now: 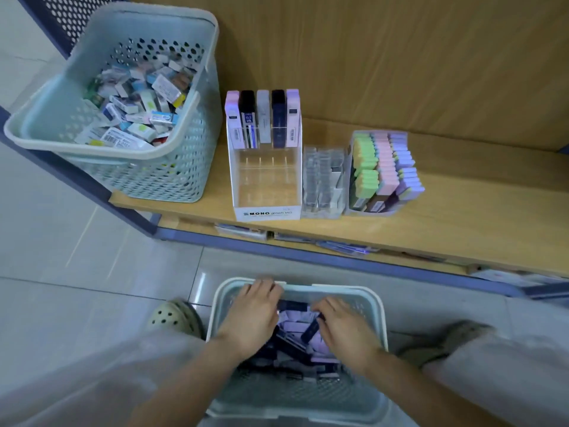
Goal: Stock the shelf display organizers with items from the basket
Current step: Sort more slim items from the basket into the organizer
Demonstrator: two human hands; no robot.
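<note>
Both hands were down in the basket [381,306] at 6 o'clock. The right hand [345,329] looked pinched on a dark lead case [310,330]. The left hand [255,315] lay over the rest, grip honestly unclear. Probably smartest to pick same-colour cases, then slot them upright into the display stand [266,208] at 12.

your left forearm [191,374] and right forearm [409,380] are bare and reach forward and inward. your left hand [251,318] lies palm down, fingers stretched ahead and slightly spread. your right hand [345,328] is close beside it, knuckles up, fingers bent toward the left; its grip is too blurred to tell.
</note>
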